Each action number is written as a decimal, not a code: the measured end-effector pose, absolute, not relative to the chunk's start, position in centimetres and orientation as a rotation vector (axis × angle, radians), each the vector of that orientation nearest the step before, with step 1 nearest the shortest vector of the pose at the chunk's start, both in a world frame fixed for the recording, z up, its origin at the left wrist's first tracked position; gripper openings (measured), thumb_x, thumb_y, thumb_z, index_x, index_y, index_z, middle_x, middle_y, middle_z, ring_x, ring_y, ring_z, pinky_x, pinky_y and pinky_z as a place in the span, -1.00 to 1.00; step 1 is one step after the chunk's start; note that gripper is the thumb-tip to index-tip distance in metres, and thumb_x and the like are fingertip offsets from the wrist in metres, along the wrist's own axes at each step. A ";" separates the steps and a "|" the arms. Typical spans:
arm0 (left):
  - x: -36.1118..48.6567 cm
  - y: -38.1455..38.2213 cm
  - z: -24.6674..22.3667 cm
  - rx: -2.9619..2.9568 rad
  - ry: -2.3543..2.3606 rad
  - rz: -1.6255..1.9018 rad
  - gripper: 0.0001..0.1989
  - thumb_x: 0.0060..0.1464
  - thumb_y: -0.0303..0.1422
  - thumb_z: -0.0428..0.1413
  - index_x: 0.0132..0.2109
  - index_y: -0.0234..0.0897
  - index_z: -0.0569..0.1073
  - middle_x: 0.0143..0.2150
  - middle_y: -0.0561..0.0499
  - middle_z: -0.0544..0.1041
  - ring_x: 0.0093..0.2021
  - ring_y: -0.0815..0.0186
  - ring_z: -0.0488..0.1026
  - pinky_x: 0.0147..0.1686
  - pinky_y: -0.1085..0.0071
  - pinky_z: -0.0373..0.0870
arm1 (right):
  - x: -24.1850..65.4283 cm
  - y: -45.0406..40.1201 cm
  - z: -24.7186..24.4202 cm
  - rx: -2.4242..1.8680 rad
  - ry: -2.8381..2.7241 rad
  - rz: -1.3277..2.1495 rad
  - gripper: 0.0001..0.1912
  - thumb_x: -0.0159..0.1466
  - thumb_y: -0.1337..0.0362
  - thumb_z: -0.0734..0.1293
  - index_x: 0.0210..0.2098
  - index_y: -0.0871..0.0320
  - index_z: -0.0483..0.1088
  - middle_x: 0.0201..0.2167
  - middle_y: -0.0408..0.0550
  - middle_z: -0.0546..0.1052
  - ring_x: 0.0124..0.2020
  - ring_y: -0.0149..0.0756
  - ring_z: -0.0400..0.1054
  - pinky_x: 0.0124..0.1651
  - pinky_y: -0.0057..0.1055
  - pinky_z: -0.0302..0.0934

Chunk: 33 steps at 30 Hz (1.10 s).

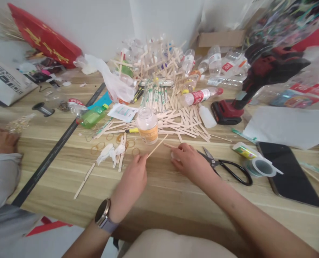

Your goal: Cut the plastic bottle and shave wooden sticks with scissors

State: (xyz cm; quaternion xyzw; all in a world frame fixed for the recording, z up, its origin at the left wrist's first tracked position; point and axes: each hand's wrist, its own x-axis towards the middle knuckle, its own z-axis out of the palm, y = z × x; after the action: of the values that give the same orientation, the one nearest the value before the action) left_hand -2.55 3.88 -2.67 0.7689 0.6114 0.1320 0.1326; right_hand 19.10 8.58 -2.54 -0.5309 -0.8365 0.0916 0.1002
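Between the left hand (134,168) and right hand (185,159), a low path runs over the bare table (162,193). The jar (148,126) blocks it ahead, the stick pile (179,123) behind. Rightward, the scissors (214,163), tape roll (261,167) and phone (291,175) obstruct; farther back, the drill (271,70) stands tall.

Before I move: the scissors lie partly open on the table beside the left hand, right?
Not quite. The head view shows the scissors beside the right hand, not the left hand; they do lie partly open on the table.
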 end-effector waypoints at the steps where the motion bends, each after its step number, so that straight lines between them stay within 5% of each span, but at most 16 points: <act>1: -2.9 3.8 -2.5 2.239 1.771 0.385 -0.53 0.18 -0.60 -0.20 0.18 -0.35 0.33 -0.04 -0.21 0.47 -0.01 0.12 0.45 0.00 0.14 0.40 | 19.0 8.4 -2.4 -1.549 -2.478 0.280 -0.80 0.26 0.38 0.29 -0.12 0.25 0.45 -0.20 0.14 0.45 -0.18 -0.08 0.39 -0.16 -0.25 0.27; 6: -3.9 4.1 -1.8 2.266 1.753 0.454 -0.56 0.22 -0.57 -0.20 0.16 -0.35 0.35 -0.05 -0.20 0.50 0.00 0.12 0.44 0.05 0.11 0.37 | 15.4 3.9 -1.7 -1.121 -2.664 0.358 -0.87 0.24 0.37 0.35 -0.19 0.20 0.41 -0.22 0.02 0.46 -0.27 -0.24 0.35 -0.25 -0.38 0.24; 8: -3.9 4.5 -1.7 2.249 1.768 0.460 -0.59 0.22 -0.54 -0.20 0.12 -0.36 0.38 -0.07 -0.19 0.52 -0.01 0.11 0.45 0.05 0.10 0.38 | 13.3 2.0 -1.8 -0.769 -2.781 0.408 -0.95 0.25 0.28 0.37 -0.28 0.07 0.40 -0.30 -0.18 0.48 -0.25 -0.31 0.33 -0.16 -0.44 0.22; 11: -3.8 4.8 -1.9 2.243 1.768 0.455 -0.60 0.23 -0.51 -0.20 0.09 -0.39 0.41 -0.10 -0.21 0.53 -0.04 0.07 0.47 0.00 0.09 0.41 | 12.7 1.1 -2.6 -0.573 -2.838 0.359 -0.94 0.33 0.30 0.30 -0.29 0.11 0.38 -0.30 -0.15 0.49 -0.21 -0.28 0.30 -0.03 -0.36 0.17; 15: -4.3 4.5 -2.5 2.270 1.726 0.452 -0.61 0.21 -0.53 -0.18 0.09 -0.37 0.40 -0.13 -0.20 0.54 -0.10 0.12 0.50 -0.08 0.17 0.46 | 17.9 2.9 -3.4 -1.014 -2.616 0.134 -0.93 0.31 0.37 0.30 -0.23 0.11 0.42 -0.21 -0.14 0.55 -0.10 -0.24 0.29 0.15 -0.26 0.00; 25: -3.9 4.8 -3.9 2.514 1.802 0.320 -0.58 0.20 -0.64 -0.16 0.14 -0.39 0.35 -0.12 -0.17 0.50 -0.10 0.14 0.49 -0.08 0.17 0.47 | 28.8 10.2 -2.5 -1.662 -2.190 -0.375 -0.77 0.34 0.15 0.22 -0.29 0.15 0.43 -0.25 0.05 0.56 -0.18 0.02 0.31 -0.16 -0.14 0.13; 27: -3.3 5.0 -3.7 2.619 1.858 0.227 -0.65 0.21 -0.60 -0.11 0.09 -0.45 0.38 -0.17 -0.19 0.49 -0.15 0.09 0.48 -0.12 0.12 0.47 | 28.9 10.9 -2.8 -1.692 -2.224 -0.346 -0.75 0.35 0.19 0.20 -0.33 0.16 0.44 -0.30 0.05 0.55 -0.20 0.00 0.34 -0.20 -0.17 0.17; 31: -1.3 5.2 -2.4 2.802 1.708 0.296 -0.75 0.24 -0.49 -0.03 0.01 -0.47 0.41 -0.12 -0.24 0.49 -0.05 0.03 0.42 -0.02 0.07 0.41 | 29.4 8.9 -2.0 -1.620 -2.267 -0.348 -0.66 0.40 0.22 0.11 -0.19 0.22 0.47 -0.02 0.18 0.49 0.01 0.02 0.32 -0.04 -0.13 0.21; 33: 0.4 5.8 -1.4 2.783 1.552 0.286 -0.79 0.26 -0.46 -0.04 -0.03 -0.38 0.43 -0.14 -0.15 0.50 -0.12 0.12 0.42 -0.07 0.15 0.43 | 30.0 6.6 -1.5 -1.569 -2.348 -0.392 -0.70 0.38 0.28 0.10 -0.16 0.19 0.46 -0.12 0.11 0.54 -0.12 -0.02 0.39 -0.14 -0.16 0.26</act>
State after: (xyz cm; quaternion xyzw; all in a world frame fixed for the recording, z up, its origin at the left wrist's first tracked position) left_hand 0.39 5.82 -1.36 0.8695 0.4849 0.0894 -0.0288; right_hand 30.02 6.65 -1.53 -0.5446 -0.8149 -0.1359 0.1447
